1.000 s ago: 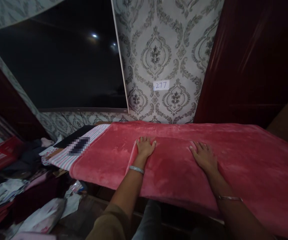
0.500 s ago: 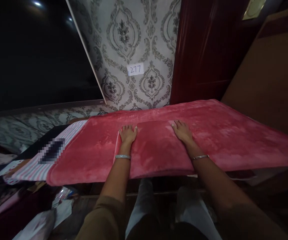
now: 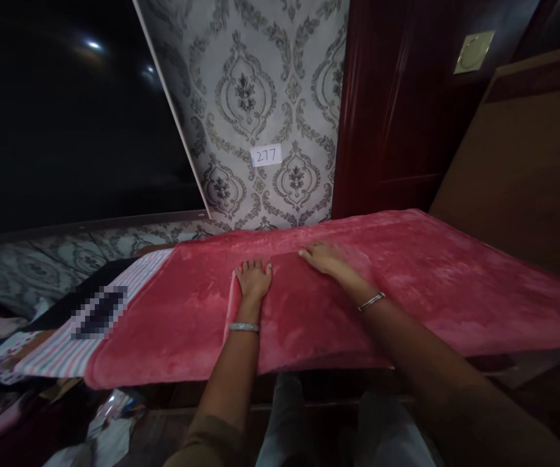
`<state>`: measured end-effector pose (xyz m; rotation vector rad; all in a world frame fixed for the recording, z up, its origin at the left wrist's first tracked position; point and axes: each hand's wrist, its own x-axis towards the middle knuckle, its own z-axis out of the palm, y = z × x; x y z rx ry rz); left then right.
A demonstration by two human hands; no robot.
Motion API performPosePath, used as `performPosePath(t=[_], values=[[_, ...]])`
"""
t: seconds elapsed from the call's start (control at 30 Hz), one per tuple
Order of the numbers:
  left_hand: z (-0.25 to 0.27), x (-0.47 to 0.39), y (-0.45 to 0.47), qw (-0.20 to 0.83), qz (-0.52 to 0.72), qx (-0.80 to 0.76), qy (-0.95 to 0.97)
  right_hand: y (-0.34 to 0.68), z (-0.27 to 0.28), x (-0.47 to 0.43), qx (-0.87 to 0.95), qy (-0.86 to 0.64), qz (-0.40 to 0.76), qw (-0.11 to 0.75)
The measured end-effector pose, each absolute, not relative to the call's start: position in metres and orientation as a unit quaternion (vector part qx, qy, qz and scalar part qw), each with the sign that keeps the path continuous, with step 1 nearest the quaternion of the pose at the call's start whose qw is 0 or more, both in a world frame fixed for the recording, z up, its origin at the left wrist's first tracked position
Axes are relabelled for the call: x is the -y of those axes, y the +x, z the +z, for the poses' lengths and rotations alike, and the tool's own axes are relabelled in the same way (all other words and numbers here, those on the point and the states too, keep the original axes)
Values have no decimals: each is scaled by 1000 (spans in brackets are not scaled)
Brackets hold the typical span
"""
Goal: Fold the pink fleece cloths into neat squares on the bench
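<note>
A folded red plush cloth [image 3: 304, 318] lies on a larger red plush blanket [image 3: 455, 279] of nearly the same colour. My left hand [image 3: 254, 280] rests flat on the cloth's left far corner, fingers spread. Across its far edge reaches my right hand [image 3: 323, 257], palm down, fingers stretched out and slightly blurred. Neither hand grips anything. My right forearm hides part of the cloth's right side.
Striped fabric [image 3: 61, 350] shows at the blanket's left end, with a pixelated patch on it. A large dark screen [image 3: 76, 130] hangs on the left. A cardboard panel [image 3: 523, 155] leans at the right. Clothes and papers lie at lower left.
My right hand has moved left along the cloth's far edge, from its right corner towards the middle. My left hand stays at the left corner. The camera view has tilted slightly up.
</note>
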<state>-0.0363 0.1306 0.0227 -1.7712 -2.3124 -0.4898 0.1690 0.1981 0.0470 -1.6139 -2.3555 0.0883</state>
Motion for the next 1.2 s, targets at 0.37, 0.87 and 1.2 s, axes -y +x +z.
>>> performPosePath(t=[0.37,0.87,1.2], values=[[24,-129,-39,103,-184,774,-597,164,7,-189,802,-571,27,174],[29,-127,-34,48,-177,730,-658,164,7,-188,800,-574,26,172],[20,-127,-33,57,-161,732,-660,162,6,-183,800,-575,0,170]])
